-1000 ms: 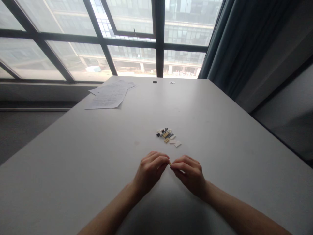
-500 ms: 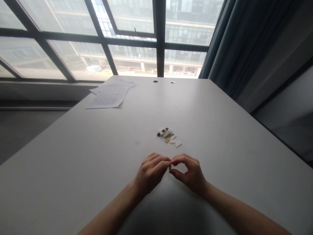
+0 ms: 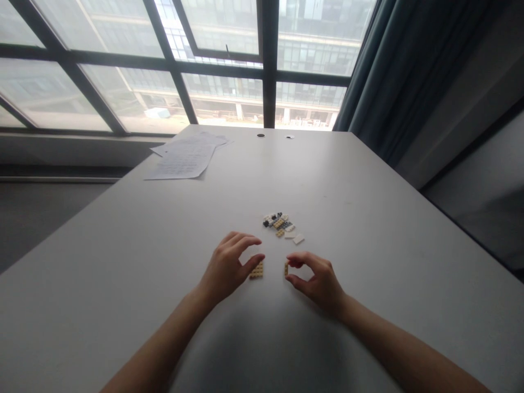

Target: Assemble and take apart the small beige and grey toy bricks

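A small tan toy building brick (image 3: 286, 268) stands between the thumb and fingertips of my right hand (image 3: 317, 277), which pinches it by its ends. My left hand (image 3: 227, 265) is open, its thumb and fingers spread apart. Just below the left thumb a tan studded plate (image 3: 257, 271) lies on the table, partly covered by that hand. Beyond both hands is a small heap of toy bricks (image 3: 278, 221) in tan, white, grey and black. Two flat white pieces (image 3: 298, 239) lie at its near right side.
The white table (image 3: 368, 218) stretches to the window. Printed papers (image 3: 184, 158) overlap at its far left edge. Two round holes (image 3: 261, 135) are near the far edge, and a dark curtain (image 3: 380, 82) hangs on the right.
My left hand has let go, moved left and opened, so the tan plate now shows under it. My right hand stays nearly in place with the tan brick.
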Available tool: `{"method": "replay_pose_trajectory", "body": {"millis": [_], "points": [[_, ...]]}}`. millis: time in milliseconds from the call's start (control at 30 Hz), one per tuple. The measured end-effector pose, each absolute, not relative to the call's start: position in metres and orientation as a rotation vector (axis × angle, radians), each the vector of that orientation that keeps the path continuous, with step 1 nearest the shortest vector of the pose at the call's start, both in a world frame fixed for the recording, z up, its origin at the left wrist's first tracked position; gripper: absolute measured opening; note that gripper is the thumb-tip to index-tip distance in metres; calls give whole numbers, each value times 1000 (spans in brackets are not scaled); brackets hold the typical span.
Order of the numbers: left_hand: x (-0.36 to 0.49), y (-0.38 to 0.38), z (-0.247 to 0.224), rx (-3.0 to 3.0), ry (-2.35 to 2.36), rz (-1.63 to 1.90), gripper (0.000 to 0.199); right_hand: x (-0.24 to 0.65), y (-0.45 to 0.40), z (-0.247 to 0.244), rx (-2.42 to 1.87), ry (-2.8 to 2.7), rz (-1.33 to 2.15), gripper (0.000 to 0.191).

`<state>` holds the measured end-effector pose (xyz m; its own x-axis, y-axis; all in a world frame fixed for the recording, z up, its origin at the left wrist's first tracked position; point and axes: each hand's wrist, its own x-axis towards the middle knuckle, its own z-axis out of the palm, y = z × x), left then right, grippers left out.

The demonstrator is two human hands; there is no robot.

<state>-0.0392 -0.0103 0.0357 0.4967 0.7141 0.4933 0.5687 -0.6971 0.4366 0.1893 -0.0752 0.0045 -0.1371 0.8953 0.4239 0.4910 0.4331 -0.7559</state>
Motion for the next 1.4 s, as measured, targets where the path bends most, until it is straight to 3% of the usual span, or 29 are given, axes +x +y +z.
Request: {"method": "replay_pose_trajectory", "body": {"millis": [167, 300, 1400], "points": [[-54, -12, 25, 2630, 1087, 625, 52, 191, -71, 4, -1362, -1852, 582, 34], [-57, -15, 18, 2663, 1158, 485, 60, 191, -66, 7, -1396, -1913, 581, 34], [-54, -9, 9, 2601, 1173, 512, 43, 184, -50, 12, -1471, -1971, 697, 22]]}}
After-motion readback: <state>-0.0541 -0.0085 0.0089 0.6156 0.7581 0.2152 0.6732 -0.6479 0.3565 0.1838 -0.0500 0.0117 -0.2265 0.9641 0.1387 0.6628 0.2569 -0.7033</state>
